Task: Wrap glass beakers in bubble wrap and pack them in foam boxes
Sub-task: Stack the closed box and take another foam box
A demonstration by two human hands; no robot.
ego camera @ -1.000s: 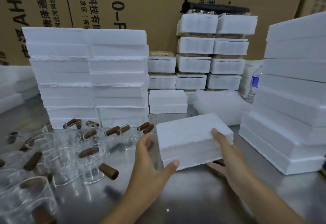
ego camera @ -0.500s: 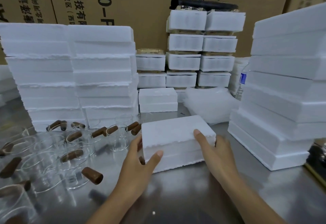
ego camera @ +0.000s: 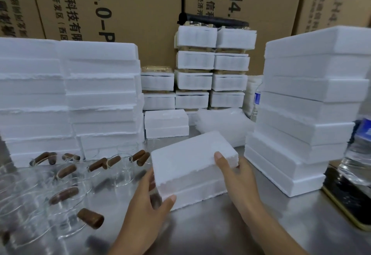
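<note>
Moved: hardly anything but the view, which has swung right so that a water bottle (ego camera: 359, 154) now shows; the foam box (ego camera: 192, 160) sits between the hands as before.
Left hand (ego camera: 148, 200): thumb on the box's near corner, fingers curled along its left end, gripping it.
Right hand (ego camera: 234, 176): thumb on top of the lid, fingers wrapped behind the right end.
Box: closed and low over the desk (ego camera: 220, 224); whether it rests there is unclear.
Done: the small boxes (ego camera: 212, 67) stacked at the back look packed.
Left: many bare beakers (ego camera: 66, 194) stand unwrapped at the left. Bubble wrap (ego camera: 224, 126) lies behind the held box, and tall stacks (ego camera: 100, 94) of boxes wait. Most of the work appears to remain.
</note>
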